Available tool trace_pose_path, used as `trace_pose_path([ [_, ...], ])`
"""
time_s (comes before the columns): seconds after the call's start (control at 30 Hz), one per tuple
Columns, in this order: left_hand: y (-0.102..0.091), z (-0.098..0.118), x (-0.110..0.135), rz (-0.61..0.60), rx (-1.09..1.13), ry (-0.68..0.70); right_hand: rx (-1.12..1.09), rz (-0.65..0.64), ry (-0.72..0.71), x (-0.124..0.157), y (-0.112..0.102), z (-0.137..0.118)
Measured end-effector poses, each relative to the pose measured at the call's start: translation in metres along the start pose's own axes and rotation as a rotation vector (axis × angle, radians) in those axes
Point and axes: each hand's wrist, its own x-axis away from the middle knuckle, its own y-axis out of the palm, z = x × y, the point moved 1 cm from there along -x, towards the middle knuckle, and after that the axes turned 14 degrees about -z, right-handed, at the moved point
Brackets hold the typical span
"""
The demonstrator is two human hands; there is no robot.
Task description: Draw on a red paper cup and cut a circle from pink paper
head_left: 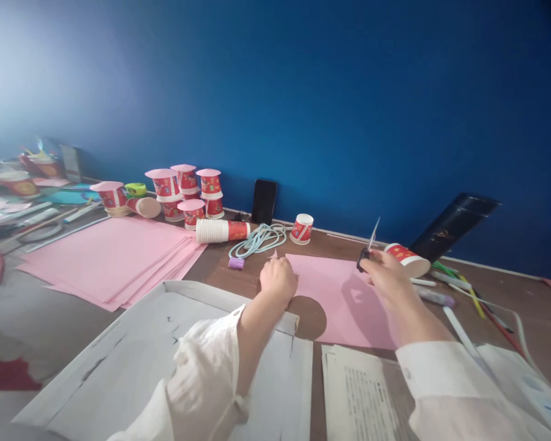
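My left hand (279, 280) is closed beside the left edge of a pink paper sheet (344, 300). A small pink paper scrap (274, 253) pokes up past its fingers; most of what it grips is hidden. The sheet has a rounded piece cut out of its left side, where the brown table shows through. Over the sheet's right part, my right hand (386, 272) grips dark-handled scissors (373, 234), blades pointing up. A red paper cup (407, 260) lies on its side just behind that hand, and another red cup (302, 228) stands upside down farther back.
Pink sheets (114, 254) are stacked at left, behind a white box lid (179, 355). Several red cups with pink paper discs (162, 184) stand along the wall. Light-blue cord (259, 240), a phone (264, 201), printed pages (360, 392) and a power strip (539, 392) surround the work area.
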Motion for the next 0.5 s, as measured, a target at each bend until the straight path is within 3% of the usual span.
trace_pose_path([
  [0.1, 0.0, 0.002, 0.003, 0.071, -0.036, -0.024, -0.11, -0.035, 0.01, 0.014, 0.028, 0.001],
  [0.2, 0.001, 0.006, 0.006, 0.067, -0.028, 0.007, -0.13, 0.012, 0.02, 0.025, 0.045, 0.014],
  [0.33, 0.001, 0.007, 0.007, 0.024, 0.018, 0.059, -0.073, 0.043, -0.004, 0.033, 0.053, 0.027],
  [0.5, -0.007, 0.003, 0.002, -0.053, 0.082, 0.047, -0.032, 0.022, 0.003, 0.034, 0.055, 0.027],
])
